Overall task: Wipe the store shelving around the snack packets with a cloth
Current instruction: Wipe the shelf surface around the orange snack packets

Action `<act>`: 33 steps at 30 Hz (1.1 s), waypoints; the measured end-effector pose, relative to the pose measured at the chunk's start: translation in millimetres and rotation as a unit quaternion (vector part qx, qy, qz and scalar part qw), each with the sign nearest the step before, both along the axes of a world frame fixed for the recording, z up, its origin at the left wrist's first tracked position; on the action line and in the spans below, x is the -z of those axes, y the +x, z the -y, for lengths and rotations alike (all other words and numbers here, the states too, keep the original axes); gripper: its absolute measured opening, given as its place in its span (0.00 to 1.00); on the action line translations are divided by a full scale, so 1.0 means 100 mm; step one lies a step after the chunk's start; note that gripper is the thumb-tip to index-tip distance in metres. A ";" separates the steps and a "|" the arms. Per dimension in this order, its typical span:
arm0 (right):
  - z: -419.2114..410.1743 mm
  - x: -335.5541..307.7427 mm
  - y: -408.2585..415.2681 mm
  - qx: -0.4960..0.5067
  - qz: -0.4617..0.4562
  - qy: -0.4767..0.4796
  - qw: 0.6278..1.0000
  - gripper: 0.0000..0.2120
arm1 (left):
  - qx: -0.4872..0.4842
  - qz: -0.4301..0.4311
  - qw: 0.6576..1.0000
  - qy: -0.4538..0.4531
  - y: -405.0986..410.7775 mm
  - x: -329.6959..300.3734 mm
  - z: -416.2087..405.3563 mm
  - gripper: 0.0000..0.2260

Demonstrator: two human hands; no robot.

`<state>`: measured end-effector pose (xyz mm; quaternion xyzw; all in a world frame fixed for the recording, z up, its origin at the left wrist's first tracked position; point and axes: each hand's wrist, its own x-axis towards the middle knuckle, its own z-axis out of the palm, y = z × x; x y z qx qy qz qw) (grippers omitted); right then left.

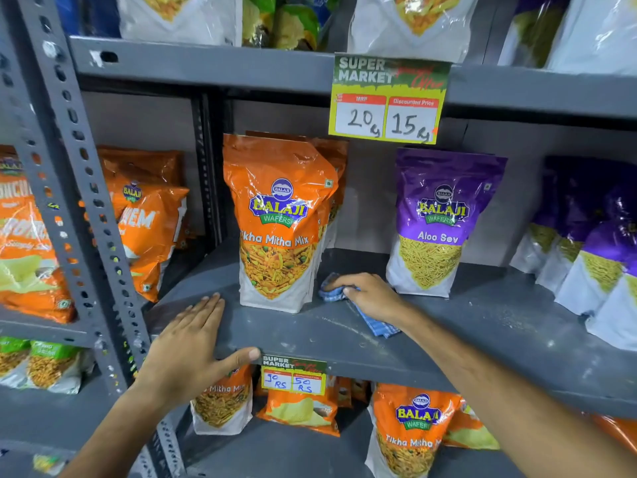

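Note:
A grey metal shelf (448,326) runs across the middle of the view, dusty with pale marks. An orange Tikha Mitha Mix packet (279,222) stands upright on it, with more orange packets behind. A purple Aloo Sev packet (437,222) stands to its right. Between the two packets my right hand (372,296) presses a blue checked cloth (375,322) onto the shelf surface; part of the cloth trails toward the front edge. My left hand (193,343) lies flat on the shelf's front left corner, fingers spread, thumb hooked over the front lip.
A perforated grey upright (79,188) stands at left with orange packets (148,215) beyond it. More purple packets (593,246) crowd the shelf's right end. A price card (387,101) hangs from the shelf above; a smaller price card (293,376) hangs on this shelf's lip. Packets fill the shelf below.

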<state>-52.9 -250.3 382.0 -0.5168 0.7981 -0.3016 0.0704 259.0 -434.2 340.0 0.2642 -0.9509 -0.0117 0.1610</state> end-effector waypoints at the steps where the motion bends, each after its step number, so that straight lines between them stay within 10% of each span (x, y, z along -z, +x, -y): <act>1: -0.05 -0.01 -0.01 -0.009 0.033 -0.021 0.999 0.21 | -0.001 0.000 1.000 -0.001 0.00 0.01 0.00 0.60; 12: 0.20 0.05 0.19 -0.033 -0.144 0.022 0.989 0.24 | 0.001 0.012 1.000 0.011 0.01 -0.01 -0.01 0.59; 19: -0.37 -0.04 -0.06 -0.049 0.025 -0.023 0.998 0.19 | -0.010 0.014 1.000 0.001 0.00 -0.02 -0.02 0.59; 26: -0.16 0.07 0.12 0.008 -0.092 0.048 0.995 0.19 | -0.008 0.023 1.000 0.002 0.01 -0.03 -0.03 0.60; 33: -0.57 0.05 0.61 -0.121 0.040 0.009 0.992 0.19 | -0.013 0.021 1.000 0.003 0.01 -0.04 -0.05 0.59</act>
